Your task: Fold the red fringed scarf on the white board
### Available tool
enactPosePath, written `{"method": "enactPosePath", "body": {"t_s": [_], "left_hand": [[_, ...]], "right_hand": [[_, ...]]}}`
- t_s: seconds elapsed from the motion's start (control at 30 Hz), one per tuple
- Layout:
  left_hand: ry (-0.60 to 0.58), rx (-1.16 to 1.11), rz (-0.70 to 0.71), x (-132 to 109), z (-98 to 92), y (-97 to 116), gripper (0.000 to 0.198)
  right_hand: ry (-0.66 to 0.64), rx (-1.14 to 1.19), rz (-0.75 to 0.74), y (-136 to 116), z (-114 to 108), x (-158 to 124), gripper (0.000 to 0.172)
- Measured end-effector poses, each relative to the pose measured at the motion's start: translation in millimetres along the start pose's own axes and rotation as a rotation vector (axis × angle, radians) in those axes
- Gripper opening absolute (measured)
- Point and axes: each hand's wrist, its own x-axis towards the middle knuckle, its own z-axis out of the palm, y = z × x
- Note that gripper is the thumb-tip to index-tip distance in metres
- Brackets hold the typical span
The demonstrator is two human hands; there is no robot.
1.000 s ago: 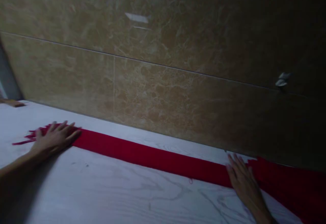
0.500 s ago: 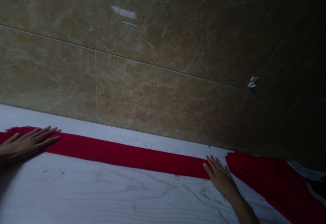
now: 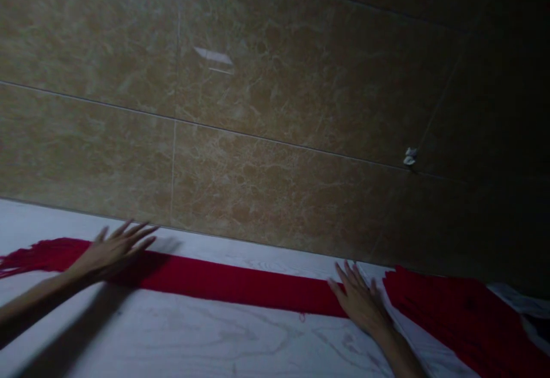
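Note:
A long red scarf, fringed at its left end, lies flat across the pale wood-grained table. My left hand hovers over its left part with fingers spread, casting a shadow on the cloth and table. At the scarf's right end my right hand rests with fingers apart, covering that end. Neither hand grips anything. A small pink thread loop sticks out from the scarf's near edge, left of my right hand.
To the right lies a heap of red fabric, close to my right forearm. Beyond the table's far edge is a brown marbled tile surface, with a small white object on it. The far right is dark.
My left hand has lifted off the scarf's left end and shifted right, uncovering the fringe. My right hand stays at the right end. The view has tilted slightly upward.

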Motion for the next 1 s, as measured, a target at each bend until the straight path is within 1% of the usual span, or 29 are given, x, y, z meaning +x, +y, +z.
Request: {"method": "enactPosePath", "body": {"t_s": [0.03,0.07,0.1,0.13,0.17,0.2,0.23,0.27,0.3,0.37,0.43,0.53,0.57,0.63,0.7,0.73,0.83,1.0], "left_hand": [[-0.101,-0.036,0.019,3.9,-2.5,39.8,0.055],[-0.175,-0.073,0.065,5.7,-3.1,80.3,0.054],[-0.252,-0.102,0.114,5.5,-1.7,119.1,0.053],[-0.29,-0.13,0.169,3.5,1.4,154.1,0.053],[-0.318,-0.15,0.225,0.0,5.8,183.4,0.053],[-0.329,-0.161,0.25,-4.4,11.1,206.0,0.053],[-0.338,-0.164,0.259,-9.2,16.7,221.6,0.054],[-0.336,-0.167,0.268,-13.9,22.0,230.6,0.053],[-0.327,-0.17,0.274,-18.2,26.7,234.0,0.053],[-0.302,-0.178,0.295,-24.2,32.7,230.0,0.053],[-0.296,-0.188,0.31,-26.6,33.0,221.4,0.054],[-0.274,-0.224,0.329,-24.8,23.5,217.3,0.054],[-0.238,-0.26,0.363,-23.3,18.9,219.6,0.053],[-0.163,-0.36,0.485,-20.2,10.1,228.7,0.045],[-0.142,-0.45,0.614,-18.3,5.0,240.5,0.029],[-0.153,-0.482,0.655,-18.2,4.7,246.1,0.021],[-0.191,-0.542,0.694,-21.5,12.0,257.3,0.007],[-0.199,-0.607,0.708,-28.4,30.3,259.7,0.013]], "right_hand": [[0.03,0.062,-0.084,-26.5,-6.8,-2.0,0.061],[0.04,0.156,-0.193,-54.8,-10.9,-4.0,0.059],[0.036,0.19,-0.264,-83.3,-12.4,-6.2,0.058],[0.033,0.209,-0.322,-110.6,-11.5,-8.5,0.055],[0.026,0.228,-0.362,-135.0,-8.4,-11.0,0.053],[0.019,0.245,-0.383,-155.3,-3.9,-13.4,0.052],[0.011,0.259,-0.394,-170.4,1.4,-15.6,0.051],[0.002,0.27,-0.4,-180.0,6.9,-17.7,0.051],[-0.004,0.279,-0.408,-184.2,11.9,-19.4,0.052],[-0.006,0.292,-0.434,-178.5,18.7,-21.7,0.053],[-0.005,0.306,-0.455,-160.7,20.1,-22.0,0.055],[-0.008,0.363,-0.516,-129.2,14.9,-18.7,0.054],[0.011,0.397,-0.556,-120.3,12.7,-17.0,0.051],[0.092,0.481,-0.643,-106.5,10.2,-14.1,0.04],[0.174,0.559,-0.687,-97.5,11.0,-12.6,0.027],[0.184,0.595,-0.696,-94.2,12.4,-12.5,0.022],[0.131,0.652,-0.7,-87.0,17.2,-13.7,0.017],[0.011,0.622,-0.654,-81.3,20.2,-14.5,0.013]]}}
